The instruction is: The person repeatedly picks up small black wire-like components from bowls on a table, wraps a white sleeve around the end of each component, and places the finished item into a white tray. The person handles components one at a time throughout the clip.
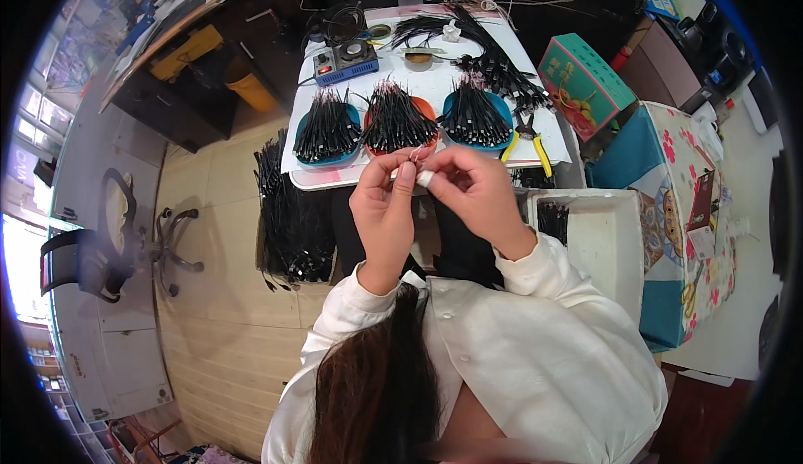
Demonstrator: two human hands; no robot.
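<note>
hands (431,181) before perhaps cable-filled bowls (400,121)

We find little free room on the small white worktable (435,87): three round dishes heaped with short black cables, the left blue one (328,133), the middle orange one (398,121) and the right blue one (475,117), stand side by side along its near half, with yellow-handled pliers (529,139) just beside the right one. Behind them a blue box-shaped soldering station (346,62) and a long loose bundle of black cables (493,62) block the far half. A bare strip stays open between the dishes and the soldering station, while a pile of black cables on the floor (288,213) closes the table's left side and a white open box (602,242) its right.
</note>
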